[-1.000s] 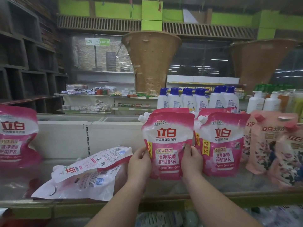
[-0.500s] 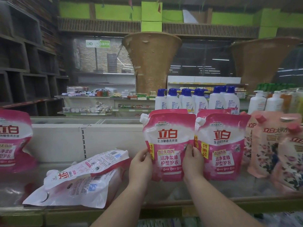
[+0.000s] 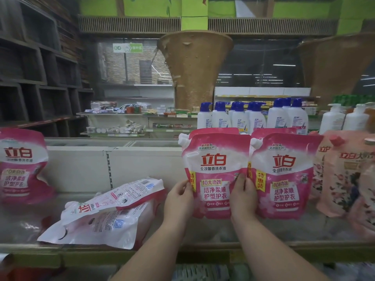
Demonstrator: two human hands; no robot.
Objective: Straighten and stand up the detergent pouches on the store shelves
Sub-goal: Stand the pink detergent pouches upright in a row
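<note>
Both hands, left hand (image 3: 178, 199) and right hand (image 3: 242, 196), pinch the upright pouch (image 3: 215, 173) by its side edges; two toppled pouches (image 3: 105, 216) lie lengthwise, nearest the left hand.

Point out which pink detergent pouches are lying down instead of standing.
The two stacked pouches left of the left hand lie flat, back labels up. The pouch both hands hold and its right neighbour stand upright.
</note>
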